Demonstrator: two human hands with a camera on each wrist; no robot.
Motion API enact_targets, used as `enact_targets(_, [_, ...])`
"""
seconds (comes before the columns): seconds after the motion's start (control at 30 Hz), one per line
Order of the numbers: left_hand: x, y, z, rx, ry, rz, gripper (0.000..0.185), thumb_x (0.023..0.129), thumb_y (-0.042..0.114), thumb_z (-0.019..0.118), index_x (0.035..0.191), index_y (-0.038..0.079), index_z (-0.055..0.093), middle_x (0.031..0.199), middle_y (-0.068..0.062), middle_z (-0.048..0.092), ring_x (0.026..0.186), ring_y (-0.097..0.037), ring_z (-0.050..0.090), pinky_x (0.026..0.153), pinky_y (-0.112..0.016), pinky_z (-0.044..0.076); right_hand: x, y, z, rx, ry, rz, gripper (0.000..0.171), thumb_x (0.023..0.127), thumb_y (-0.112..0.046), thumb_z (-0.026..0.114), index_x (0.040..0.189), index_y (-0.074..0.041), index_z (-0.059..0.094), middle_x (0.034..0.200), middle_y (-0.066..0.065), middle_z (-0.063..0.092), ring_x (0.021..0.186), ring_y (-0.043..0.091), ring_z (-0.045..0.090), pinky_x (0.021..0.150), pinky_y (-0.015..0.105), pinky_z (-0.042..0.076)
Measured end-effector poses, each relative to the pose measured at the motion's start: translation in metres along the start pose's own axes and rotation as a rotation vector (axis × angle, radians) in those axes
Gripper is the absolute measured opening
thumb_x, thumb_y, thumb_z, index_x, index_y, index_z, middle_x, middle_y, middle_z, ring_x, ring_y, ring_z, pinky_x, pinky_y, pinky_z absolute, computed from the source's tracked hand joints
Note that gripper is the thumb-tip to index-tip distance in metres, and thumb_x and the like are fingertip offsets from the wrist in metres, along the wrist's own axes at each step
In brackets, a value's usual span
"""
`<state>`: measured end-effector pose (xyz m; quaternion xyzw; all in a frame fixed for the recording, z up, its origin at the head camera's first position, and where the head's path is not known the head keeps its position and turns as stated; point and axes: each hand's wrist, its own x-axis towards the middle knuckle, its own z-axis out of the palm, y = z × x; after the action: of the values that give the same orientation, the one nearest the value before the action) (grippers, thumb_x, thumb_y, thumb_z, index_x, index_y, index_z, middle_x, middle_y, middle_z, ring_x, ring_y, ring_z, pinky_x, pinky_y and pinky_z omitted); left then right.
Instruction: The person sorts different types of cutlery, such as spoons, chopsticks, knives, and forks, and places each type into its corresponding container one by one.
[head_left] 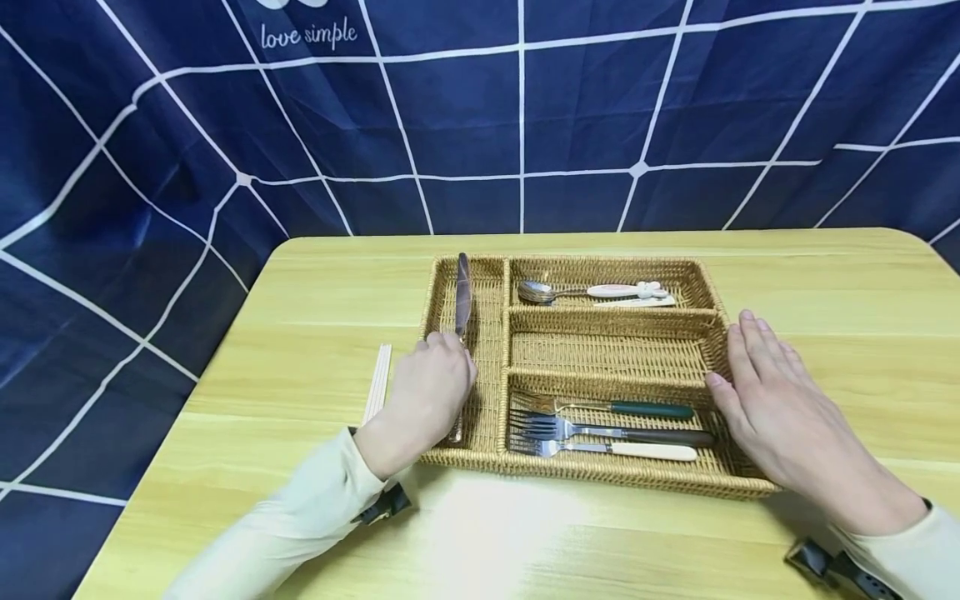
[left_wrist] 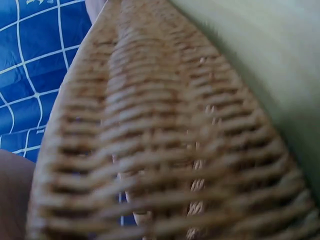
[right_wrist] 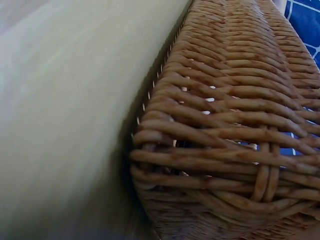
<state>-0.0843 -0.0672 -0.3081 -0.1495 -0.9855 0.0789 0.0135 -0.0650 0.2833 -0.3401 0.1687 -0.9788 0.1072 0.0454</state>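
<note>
While left hand (head_left: 427, 392) grips knife (head_left: 462, 293), right hand (head_left: 765, 400) flat against tray's (head_left: 600, 479) edge.

A pair of pale chopsticks (head_left: 377, 384) lies on the wooden table (head_left: 300, 333) at the left of centre. Behind the table hangs a dark blue cloth (head_left: 570, 108) with white grid lines and the words "love simple" at the upper left.
</note>
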Motion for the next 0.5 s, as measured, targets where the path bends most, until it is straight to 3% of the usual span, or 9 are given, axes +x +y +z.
enact_targets(0.17, [0.0, 0.01, 0.007, -0.057, -0.04, -0.043, 0.029, 0.096, 0.021, 0.058, 0.1, -0.007, 0.057, 0.091, -0.018, 0.063, 0.079, -0.027, 0.064, 0.062, -0.031, 0.059, -0.001, 0.0, 0.0, 0.005, 0.003, 0.0, 0.063, 0.105, -0.026, 0.03, 0.147, 0.015, 0.007, 0.156, 0.03, -0.006, 0.145, 0.045, -0.003, 0.119, 0.046, -0.01])
enact_targets(0.27, [0.002, 0.015, 0.014, -0.048, -0.024, -0.058, 0.037, 0.097, 0.027, 0.055, 0.103, -0.01, 0.058, 0.098, -0.022, 0.066, 0.081, -0.028, 0.066, 0.063, -0.032, 0.06, 0.0, -0.001, -0.001, 0.004, 0.007, 0.0, 0.063, 0.105, -0.026, 0.03, 0.147, 0.015, 0.008, 0.156, 0.029, -0.006, 0.145, 0.044, -0.004, 0.119, 0.046, -0.009])
enact_targets(0.33, [0.003, 0.016, 0.02, -0.039, -0.003, -0.069, 0.04, 0.098, 0.031, 0.054, 0.099, -0.009, 0.06, 0.092, -0.02, 0.066, 0.075, -0.027, 0.066, 0.06, -0.032, 0.059, 0.001, -0.001, -0.001, 0.003, 0.007, 0.0, 0.063, 0.105, -0.026, 0.03, 0.147, 0.015, 0.009, 0.156, 0.03, -0.005, 0.145, 0.043, -0.004, 0.119, 0.046, -0.009])
enact_targets(0.5, [0.004, 0.018, 0.026, -0.031, 0.02, -0.079, 0.028, 0.095, 0.022, 0.058, 0.087, -0.004, 0.058, 0.076, -0.014, 0.061, 0.064, -0.023, 0.061, 0.054, -0.03, 0.057, 0.0, -0.002, -0.002, 0.001, 0.003, 0.002, 0.062, 0.105, -0.024, 0.031, 0.146, 0.017, 0.009, 0.155, 0.033, -0.004, 0.144, 0.045, -0.004, 0.119, 0.048, -0.009])
